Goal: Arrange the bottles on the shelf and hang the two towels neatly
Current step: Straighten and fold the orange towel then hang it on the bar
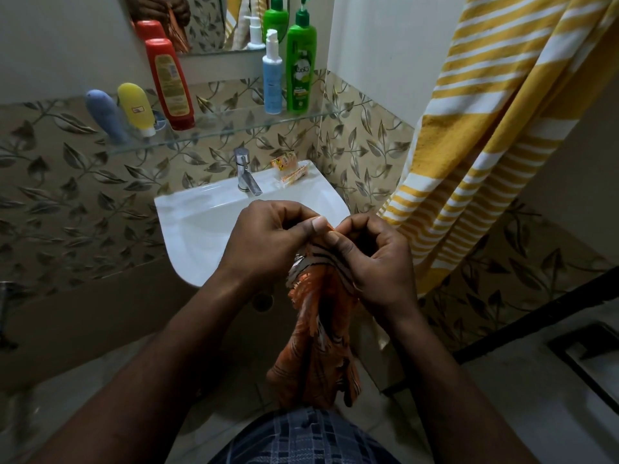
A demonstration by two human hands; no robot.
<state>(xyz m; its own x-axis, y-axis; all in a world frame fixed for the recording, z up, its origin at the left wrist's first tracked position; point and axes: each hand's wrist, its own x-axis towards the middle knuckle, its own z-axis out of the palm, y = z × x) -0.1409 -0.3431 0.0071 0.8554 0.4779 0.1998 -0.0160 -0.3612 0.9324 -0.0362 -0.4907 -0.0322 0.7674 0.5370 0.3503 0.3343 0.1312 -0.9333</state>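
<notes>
Head view: the left hand (268,239) and right hand (371,262) both pinch the top edge of the orange towel (318,346). It dangles below the grip, likely so its corners can be found. The yellow striped towel (485,145) hangs right of the grip, and bottles (300,68) stand on the glass shelf (234,127) above it.

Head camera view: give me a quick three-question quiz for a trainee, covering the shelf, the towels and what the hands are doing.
1. True or false: the left hand and the right hand both pinch the orange towel.
2. Not counting mirror reflections, how many bottles are on the glass shelf? A three, B five, C seven.
3. Fill in: the yellow striped towel hangs to the ___ of the sink.

Key: 1 true; 2 B; 3 right.
</notes>
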